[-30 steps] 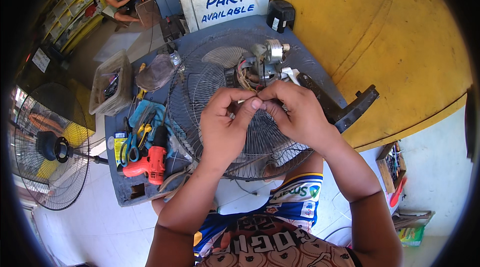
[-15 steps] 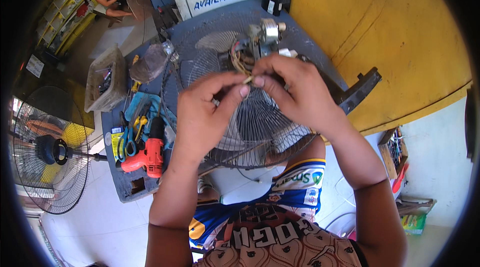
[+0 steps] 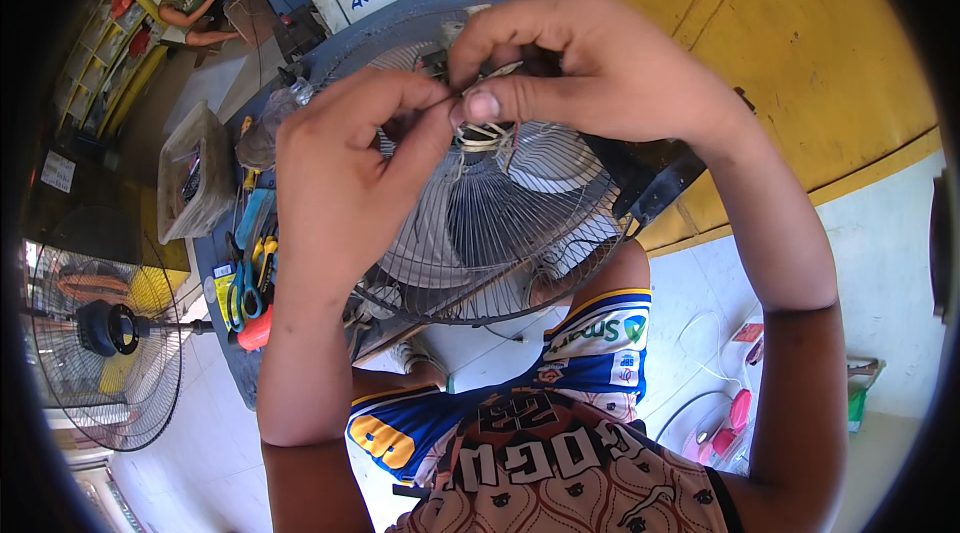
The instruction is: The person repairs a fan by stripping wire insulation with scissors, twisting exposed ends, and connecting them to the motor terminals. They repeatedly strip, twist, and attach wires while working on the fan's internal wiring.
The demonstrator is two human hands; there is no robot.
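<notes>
A bundle of thin pale wires point(image 3: 486, 140) hangs just below my fingertips, above a black wire fan guard point(image 3: 490, 238). My left hand point(image 3: 350, 158) is closed in a pinch on the wires, its thumb and forefinger meeting those of the other hand. From the right, my right hand point(image 3: 585, 68) also pinches the wires, thumb uppermost. Pale fan blades point(image 3: 550, 158) show through the guard, which lies flat on the table. The fan's motor is mostly hidden behind my hands. A black fan part point(image 3: 660, 188) sticks out to the right of the guard.
Blue-handled scissors point(image 3: 243, 298), yellow-handled pliers point(image 3: 263, 258) and a red power drill point(image 3: 256, 331) lie at the table's left. Behind them stands a grimy plastic bin point(image 3: 196, 178). Another fan point(image 3: 105, 333) stands far left. A person point(image 3: 190, 3) sits in the back left.
Both hands have risen toward me with the pinched wires and look larger. The right hand has turned more sideways and now covers the motor. The view has shifted slightly.
</notes>
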